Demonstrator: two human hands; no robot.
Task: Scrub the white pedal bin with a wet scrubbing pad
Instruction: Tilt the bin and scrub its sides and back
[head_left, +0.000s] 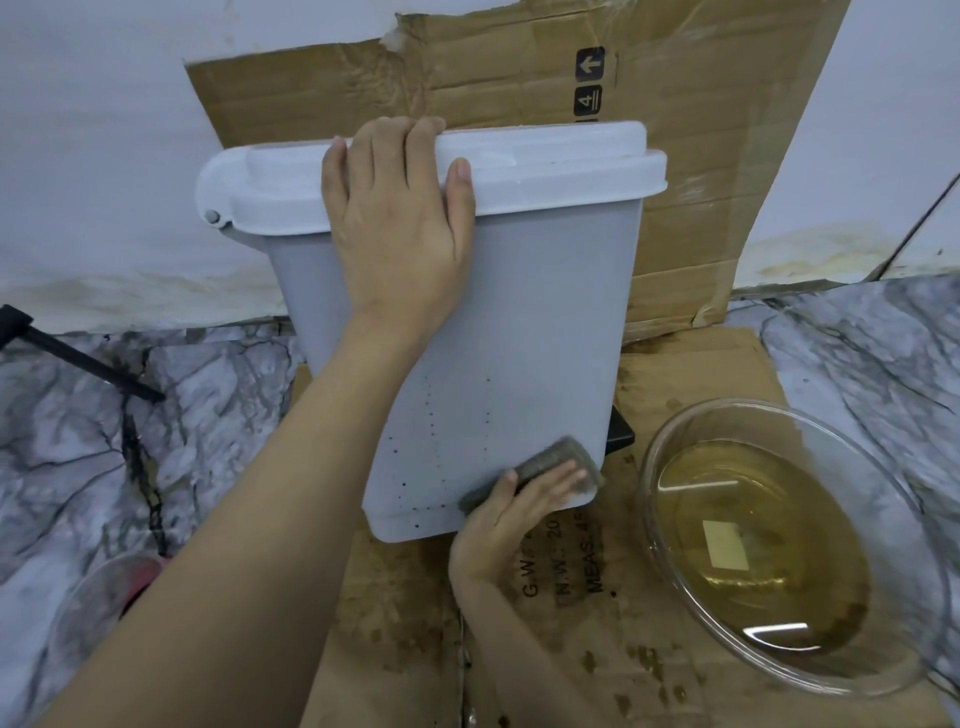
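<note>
The bin (519, 322) stands tilted on wet cardboard (649, 649) on the floor, near the wall. The left hand (397, 228) grips the bin's lid (545, 166) at the top. The right hand (511, 512) presses a dark pad (545, 457) flat against the bin's bottom corner. A glass bowl (769, 551) of yellowish water sits at the cardboard's right edge.

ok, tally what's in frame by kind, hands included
Hands: 2, left hand on the lid, right hand pressing the pad
Pedal bin: 1
Scrubbing pad: 1
Glass bowl with yellowish water: 1
Cardboard sheets: 2, upright sheet, flat sheet
Black rod at left: 1
Total: 8
</note>
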